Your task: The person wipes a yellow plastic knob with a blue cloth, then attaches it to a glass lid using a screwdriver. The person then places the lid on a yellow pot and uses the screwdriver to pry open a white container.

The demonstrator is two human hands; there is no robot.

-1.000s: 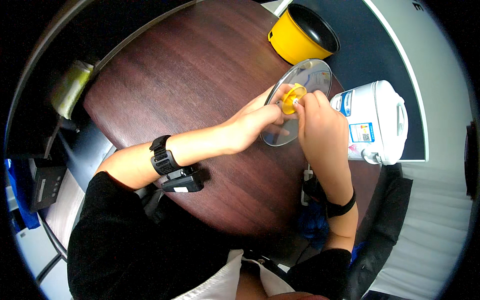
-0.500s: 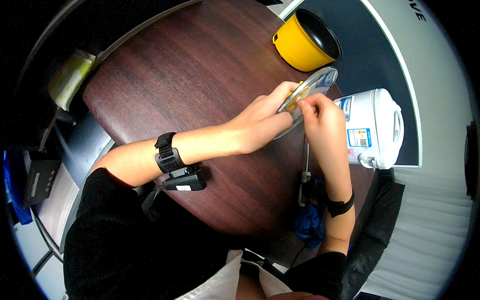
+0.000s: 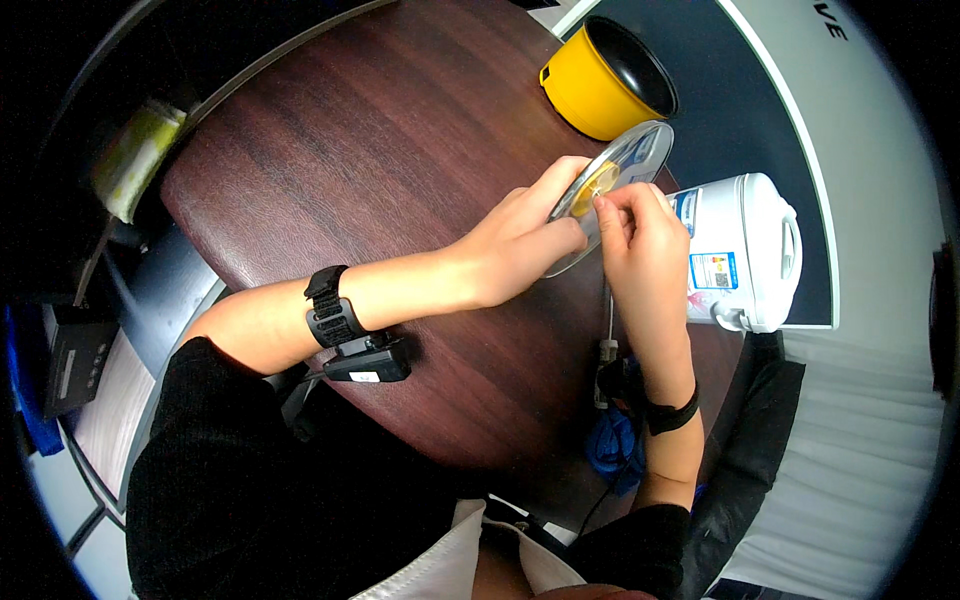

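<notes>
A round glass lid (image 3: 643, 150) with a clear pane is held up on edge over the table, tilted. My left hand (image 3: 525, 230) grips it from the left, the thumb across the near rim and the other fingers behind the glass. A yellow round piece (image 3: 598, 188) shows at the lid's centre. My right hand (image 3: 645, 235) is closed in a pinch, thumb and forefinger right at that centre; whatever small thing lies between the fingertips is too small to name. Just beyond the lid stands a yellow pot (image 3: 590, 90) with a black inside.
A white rice cooker (image 3: 745, 255) stands to the right. The brown table (image 3: 380, 170) spans the middle. A blue bundle (image 3: 615, 440) and a cable lie by my right forearm. A yellow-green packet (image 3: 138, 160) is at the far left, above a dark box (image 3: 78, 355).
The lid has turned slightly, so more of its face and the yellow centre piece show. My right fingertips stay at its centre, and my left grip holds.
</notes>
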